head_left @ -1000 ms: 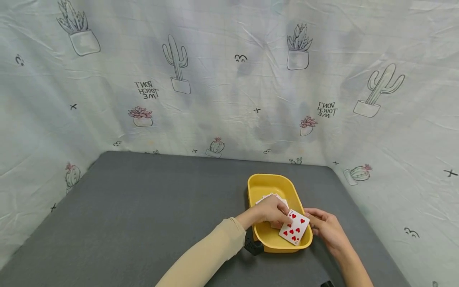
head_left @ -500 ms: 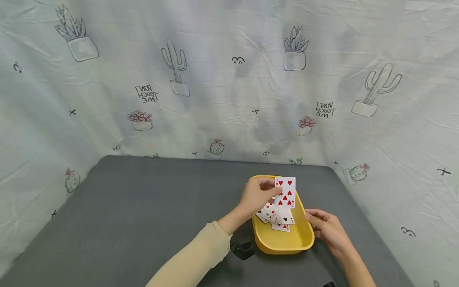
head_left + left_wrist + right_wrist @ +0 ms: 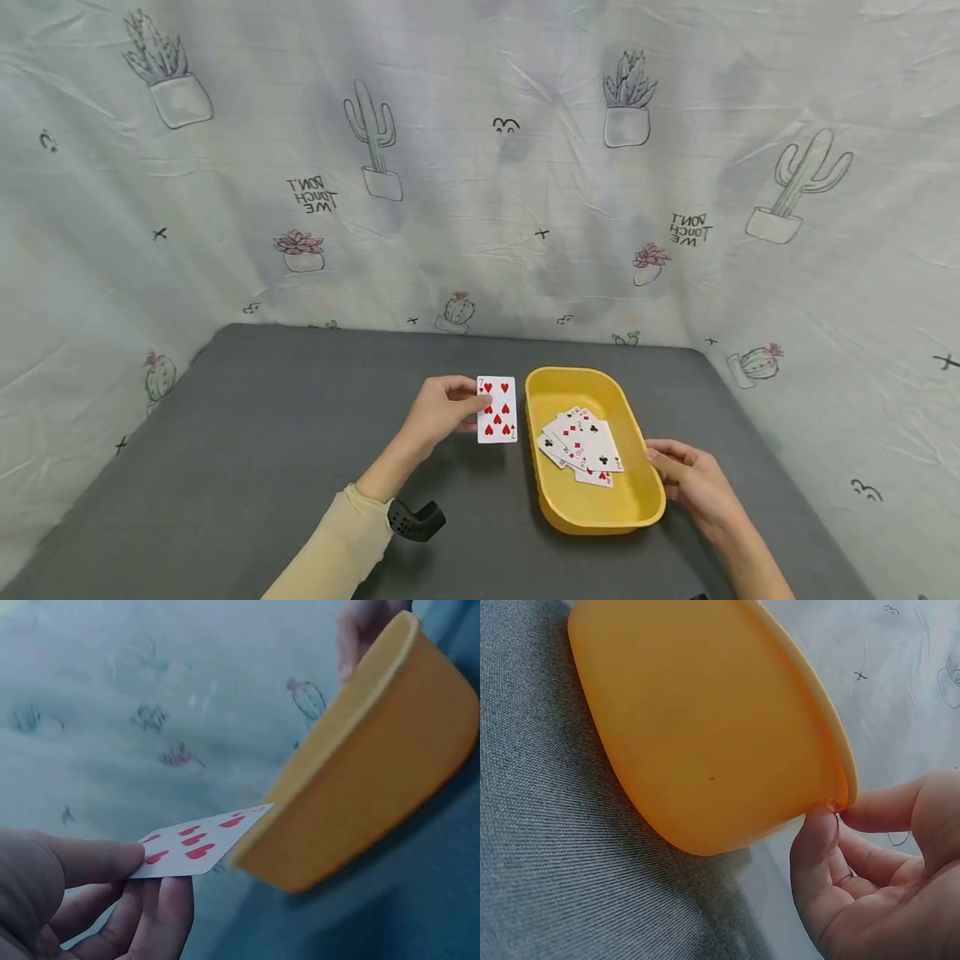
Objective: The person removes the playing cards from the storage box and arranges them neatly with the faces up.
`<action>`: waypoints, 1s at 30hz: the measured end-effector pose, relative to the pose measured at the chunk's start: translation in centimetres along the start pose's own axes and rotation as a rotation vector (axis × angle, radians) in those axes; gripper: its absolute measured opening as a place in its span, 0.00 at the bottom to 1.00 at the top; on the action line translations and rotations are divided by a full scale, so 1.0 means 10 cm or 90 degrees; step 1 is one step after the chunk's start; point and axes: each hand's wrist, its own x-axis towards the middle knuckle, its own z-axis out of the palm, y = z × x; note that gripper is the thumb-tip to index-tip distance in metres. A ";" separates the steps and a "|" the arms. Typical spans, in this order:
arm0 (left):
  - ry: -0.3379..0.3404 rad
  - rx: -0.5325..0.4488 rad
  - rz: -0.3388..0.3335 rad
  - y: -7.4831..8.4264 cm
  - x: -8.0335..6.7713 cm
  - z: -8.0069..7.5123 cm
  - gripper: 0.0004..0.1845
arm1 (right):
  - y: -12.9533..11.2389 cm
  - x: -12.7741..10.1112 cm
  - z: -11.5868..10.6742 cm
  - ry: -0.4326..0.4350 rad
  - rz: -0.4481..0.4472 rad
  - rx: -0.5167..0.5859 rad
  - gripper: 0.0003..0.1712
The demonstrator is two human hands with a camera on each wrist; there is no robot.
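Note:
My left hand pinches a seven of hearts playing card between thumb and fingers, over the table and left of a yellow plastic basin. In the left wrist view, the thumb lies on the card's printed face, fingers beneath. My right hand stands at the basin's right side. The right wrist view shows that thumb and index finger pinching the basin's rim. Inside the basin lies a loose, overlapping pile of several playing cards, face up, among them a two of clubs on top.
The dark grey table stretches left of the basin. A pale fabric backdrop printed with cacti encloses the back and sides. A black wrist device sits on my left wrist.
My left hand has lifted the seven of hearts up out of the basin and carried it left, past the rim. The right hand has stayed at the basin's right side.

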 end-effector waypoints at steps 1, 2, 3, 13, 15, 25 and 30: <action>0.000 0.000 -0.017 -0.05 0.00 -0.01 0.09 | 0.00 0.00 0.00 0.002 0.002 0.000 0.27; -0.003 -0.006 -0.036 -0.09 0.01 -0.02 0.10 | 0.00 0.00 0.00 0.004 0.004 0.002 0.27; -0.007 -0.009 -0.052 -0.13 0.02 -0.02 0.10 | 0.01 0.01 0.00 0.005 0.006 0.001 0.27; -0.051 -0.035 -0.135 -0.54 0.11 0.01 0.12 | 0.03 0.01 0.00 0.009 0.008 0.004 0.26; -0.067 -0.040 -0.127 -0.58 0.11 0.02 0.11 | 0.03 0.01 -0.01 0.008 0.006 0.002 0.26; -0.017 0.117 -0.024 -0.62 0.11 0.10 0.11 | 0.03 0.02 0.00 0.005 0.001 -0.008 0.28; 0.009 0.215 0.032 -0.62 0.11 0.09 0.10 | 0.03 0.00 0.01 0.008 -0.002 -0.021 0.29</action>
